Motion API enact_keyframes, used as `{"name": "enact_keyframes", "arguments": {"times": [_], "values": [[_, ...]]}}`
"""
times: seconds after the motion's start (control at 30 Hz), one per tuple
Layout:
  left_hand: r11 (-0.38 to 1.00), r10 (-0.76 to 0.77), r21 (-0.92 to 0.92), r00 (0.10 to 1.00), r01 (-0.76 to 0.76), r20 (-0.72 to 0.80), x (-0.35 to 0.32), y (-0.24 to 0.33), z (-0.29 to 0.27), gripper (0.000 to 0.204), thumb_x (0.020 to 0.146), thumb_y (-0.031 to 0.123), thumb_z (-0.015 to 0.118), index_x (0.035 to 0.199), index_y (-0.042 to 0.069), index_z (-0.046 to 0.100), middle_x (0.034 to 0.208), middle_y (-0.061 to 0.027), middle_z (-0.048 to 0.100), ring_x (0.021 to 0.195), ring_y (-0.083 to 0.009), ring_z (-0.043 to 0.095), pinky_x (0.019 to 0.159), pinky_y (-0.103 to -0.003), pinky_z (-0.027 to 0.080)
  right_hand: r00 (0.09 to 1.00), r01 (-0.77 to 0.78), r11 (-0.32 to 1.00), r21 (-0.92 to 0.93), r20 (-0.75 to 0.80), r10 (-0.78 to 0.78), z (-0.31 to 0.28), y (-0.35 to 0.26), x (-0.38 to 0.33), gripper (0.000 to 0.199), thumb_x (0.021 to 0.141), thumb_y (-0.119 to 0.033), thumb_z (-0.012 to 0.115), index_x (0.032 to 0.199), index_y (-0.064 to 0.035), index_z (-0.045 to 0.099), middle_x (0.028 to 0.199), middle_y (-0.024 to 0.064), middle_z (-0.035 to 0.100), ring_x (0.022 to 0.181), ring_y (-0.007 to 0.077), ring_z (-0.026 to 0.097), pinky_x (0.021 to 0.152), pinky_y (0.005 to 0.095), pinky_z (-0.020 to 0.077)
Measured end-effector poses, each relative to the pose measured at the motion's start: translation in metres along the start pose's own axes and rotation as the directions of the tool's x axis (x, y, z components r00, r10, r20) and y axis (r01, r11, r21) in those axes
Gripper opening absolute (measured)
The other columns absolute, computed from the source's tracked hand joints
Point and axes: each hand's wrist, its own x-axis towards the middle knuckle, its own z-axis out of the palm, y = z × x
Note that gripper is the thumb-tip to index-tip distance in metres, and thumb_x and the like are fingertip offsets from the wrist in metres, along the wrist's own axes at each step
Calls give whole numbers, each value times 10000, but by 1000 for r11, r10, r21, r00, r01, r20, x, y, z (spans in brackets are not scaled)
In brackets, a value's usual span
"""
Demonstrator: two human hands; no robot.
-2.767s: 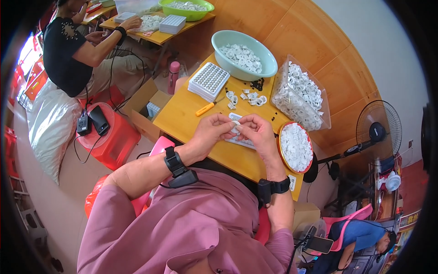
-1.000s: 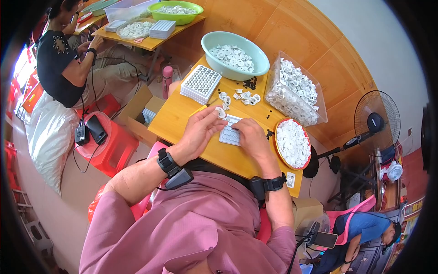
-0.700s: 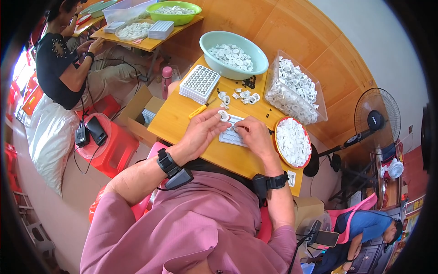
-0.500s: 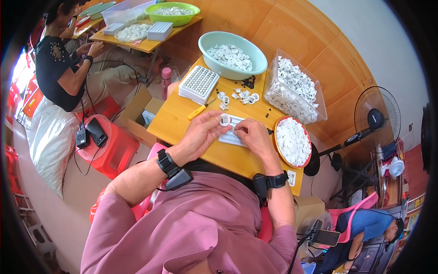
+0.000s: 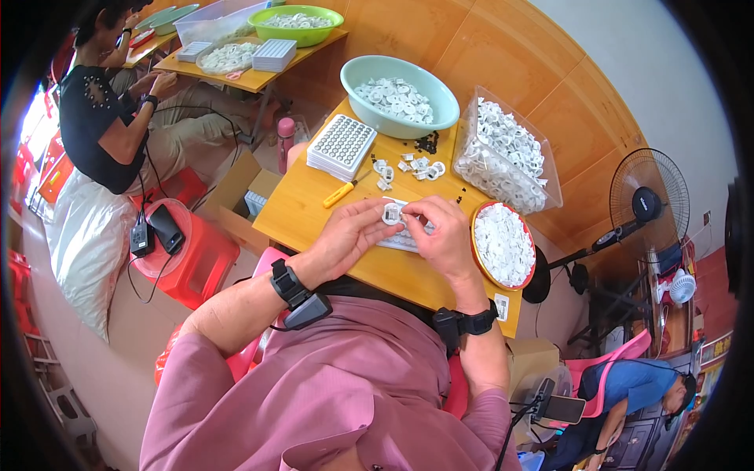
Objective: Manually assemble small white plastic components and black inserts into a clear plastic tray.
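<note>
Head view: orange wood-panel wall (image 5: 503, 63) runs along the far side. Yellow table (image 5: 306, 208) at centre; co-worker in a dark top (image 5: 98, 118) sits far left at another table with more white parts. Black floor fan (image 5: 648, 204) to the right, pale lettering on its hub, too small to trust.

Containers, big to small:
- clear bin (image 5: 554, 174), far right of the table, heaped with white parts
- blue-green basin (image 5: 369, 116), far side, white round parts inside
- red-rimmed round tray (image 5: 533, 255), right edge, piled with small white pieces
- tray stack (image 5: 342, 144), far left, top one filled with rows of round pieces
- white grid tray (image 5: 397, 242), near side, partly hidden under the hands

Left hand (image 5: 353, 231) pinches a white ring part (image 5: 392, 213) between thumb and fingertips, just above the grid tray. Right hand (image 5: 444, 235) has thumb and index nearly together right beside it (can't tell if there's a small piece between them).

Yellow-handled screwdriver (image 5: 338, 195) lies left of the hands. White label (image 5: 501, 306) on the near right corner carries a dark printed block, unreadable. Loose white parts (image 5: 424, 167) sit beyond the hands, black bits (image 5: 428, 143) by the basin.
</note>
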Motion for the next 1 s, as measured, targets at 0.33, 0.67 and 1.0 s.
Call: {"name": "enact_keyframes", "arguments": {"times": [0.33, 0.67, 1.0], "values": [[997, -16, 78, 1000, 17, -8, -2, -1, 1, 300, 1040, 120, 520, 1287, -47, 555, 1235, -126, 637, 1115, -182, 646, 979, -298, 548, 952, 280, 936, -212, -69, -300, 10, -7, 0, 53, 779, -58, 714, 804, -72, 670, 753, 39, 638, 654, 244, 605, 631, 355, 438], [980, -47, 191, 999, 49, -16, -1, -2, -2, 296, 1040, 137, 531, 1281, -28, 578, 1191, -100, 650, 1045, -162, 666, 933, -277, 561, 991, 128, 984, -127, -19, -132, 10, -10, -3, 35, 779, -69, 708, 797, -84, 682, 758, 46, 644, 632, 271, 580, 632, 363, 438], [991, -15, 128, 992, 31, -127, -2, 2, 3, 302, 1055, 143, 492, 1291, -39, 538, 1215, -160, 647, 1055, -233, 684, 918, -304, 577, 989, -142, 990, 21, -28, 143, 6, 7, -2, 91, 827, -97, 702, 895, -43, 730, 849, 103, 697, 730, 286, 650, 662, 368, 503]]}}
